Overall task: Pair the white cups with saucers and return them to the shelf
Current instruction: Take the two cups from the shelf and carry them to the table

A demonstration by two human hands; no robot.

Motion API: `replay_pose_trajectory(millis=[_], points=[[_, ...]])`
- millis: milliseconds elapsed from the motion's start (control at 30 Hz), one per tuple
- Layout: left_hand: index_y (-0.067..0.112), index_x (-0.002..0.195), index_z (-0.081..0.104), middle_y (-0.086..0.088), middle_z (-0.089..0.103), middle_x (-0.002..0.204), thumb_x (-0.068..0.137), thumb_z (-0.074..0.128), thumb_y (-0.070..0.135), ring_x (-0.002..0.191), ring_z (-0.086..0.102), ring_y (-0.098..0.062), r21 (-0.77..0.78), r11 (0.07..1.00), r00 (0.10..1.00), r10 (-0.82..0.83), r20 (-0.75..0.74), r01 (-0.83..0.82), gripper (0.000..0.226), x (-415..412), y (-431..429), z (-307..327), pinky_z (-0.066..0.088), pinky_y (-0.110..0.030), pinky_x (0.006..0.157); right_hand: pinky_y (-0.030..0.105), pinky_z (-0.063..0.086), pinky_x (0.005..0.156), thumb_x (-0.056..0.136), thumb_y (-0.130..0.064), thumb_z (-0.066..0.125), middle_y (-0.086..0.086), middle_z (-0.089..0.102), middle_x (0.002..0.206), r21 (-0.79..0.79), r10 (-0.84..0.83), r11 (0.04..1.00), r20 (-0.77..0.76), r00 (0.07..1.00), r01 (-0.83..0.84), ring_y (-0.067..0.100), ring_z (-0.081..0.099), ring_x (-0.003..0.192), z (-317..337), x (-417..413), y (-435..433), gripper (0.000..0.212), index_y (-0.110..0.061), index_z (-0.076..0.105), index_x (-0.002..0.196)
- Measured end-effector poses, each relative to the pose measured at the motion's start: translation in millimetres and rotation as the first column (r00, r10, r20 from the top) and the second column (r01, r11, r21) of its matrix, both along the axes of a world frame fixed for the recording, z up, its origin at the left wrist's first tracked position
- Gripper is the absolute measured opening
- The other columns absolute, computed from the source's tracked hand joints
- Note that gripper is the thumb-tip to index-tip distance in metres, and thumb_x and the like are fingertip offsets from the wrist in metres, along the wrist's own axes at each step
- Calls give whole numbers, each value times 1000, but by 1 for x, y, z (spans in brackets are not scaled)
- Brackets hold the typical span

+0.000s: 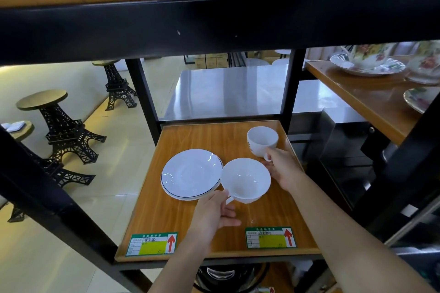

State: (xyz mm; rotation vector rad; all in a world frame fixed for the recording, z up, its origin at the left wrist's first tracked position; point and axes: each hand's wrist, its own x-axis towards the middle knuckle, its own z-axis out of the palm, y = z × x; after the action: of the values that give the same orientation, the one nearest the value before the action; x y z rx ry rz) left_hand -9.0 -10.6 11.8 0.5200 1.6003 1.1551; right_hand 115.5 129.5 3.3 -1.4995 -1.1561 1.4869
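Wooden shelf [190, 226] boards in a black metal frame fill my head view, with a pale tiled floor and black tower-shaped stools [64, 131] off to the left behind it. On the board in front of me, a stack of white saucers [191, 173] with a thin dark rim line lies left of centre; I take this stack as my landmark. Just right of the saucers, its rim overlapping their edge, is a wide white cup [245, 179]. My left hand [214, 214] holds it by the handle at its near-left side, thumb and fingers pinched narrow around the loop. Farther right of the saucers and toward the back stands a second white cup [262, 140], tilted a little, with a small mark on its side. My right hand [283, 169] grips its handle, fingers closed on it. Nearer me than the saucers, two green and yellow labels [152, 244] with red arrows are stuck along the shelf's front edge. Floral china [366, 62] sits on a neighbouring shelf, far right.
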Motion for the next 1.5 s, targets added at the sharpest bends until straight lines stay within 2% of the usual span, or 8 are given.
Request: replay_pose_trajectory(millis=[133,367,500,800,1033,1133,1267,1500], points=[[15,81,62,-13,58,66,97,44,19,37,59,-9,98,992,993,89,-82,-81,25,2,-10,-3,55,-49,83,29,52,71,98,-32,39,8,55,82,80,-95,992,20,995,93,17,55,73,-4,1,-2,39,-14,45,132],[10,67,64,-8,56,55,95,45,17,38,55,-11,247,952,974,210,-87,-183,35,-4,-32,8,51,-39,64,23,34,58,97,-32,39,4,45,69,273,-110,959,100,989,79,11,41,61,8,8,-23,26,-14,57,99],[8,65,61,-9,53,59,94,47,15,33,51,-6,273,930,963,268,-42,-247,33,-6,-48,16,48,-43,68,25,35,60,94,-26,41,6,45,70,342,-96,938,108,989,54,11,41,63,26,8,-53,25,-15,51,74],[15,62,53,-10,49,63,95,45,20,29,50,-3,302,887,924,380,-50,-349,34,-10,-124,29,49,-53,85,26,26,55,92,-22,42,3,37,64,358,-176,917,-27,984,174,12,33,57,53,21,-162,26,-5,59,82],[10,61,54,-14,45,62,94,46,14,27,46,-6,337,909,963,269,-27,-244,34,6,-188,11,45,-38,56,23,26,58,92,-22,42,8,35,70,274,-219,935,-51,974,225,11,32,60,42,47,-271,26,-9,46,69],[10,62,53,-14,45,60,95,44,13,27,48,-8,313,935,983,182,-24,-165,34,28,-209,6,44,-42,61,23,28,57,94,-22,43,2,38,66,243,-290,925,-46,956,292,12,35,62,37,72,-312,28,-14,52,68],[14,64,56,-16,46,65,96,45,16,48,48,-25,272,962,998,32,-56,-16,34,67,-225,8,47,-45,65,24,30,60,94,-21,44,1,40,70,213,-422,880,-60,904,425,11,38,66,36,119,-360,22,-9,56,80],[15,60,54,-14,47,62,96,46,16,37,50,-14,267,943,980,-193,-42,198,36,178,-250,15,50,-45,67,17,26,45,89,-15,49,4,35,62,262,-718,667,-22,695,697,5,32,49,30,236,-441,24,-8,46,66]])
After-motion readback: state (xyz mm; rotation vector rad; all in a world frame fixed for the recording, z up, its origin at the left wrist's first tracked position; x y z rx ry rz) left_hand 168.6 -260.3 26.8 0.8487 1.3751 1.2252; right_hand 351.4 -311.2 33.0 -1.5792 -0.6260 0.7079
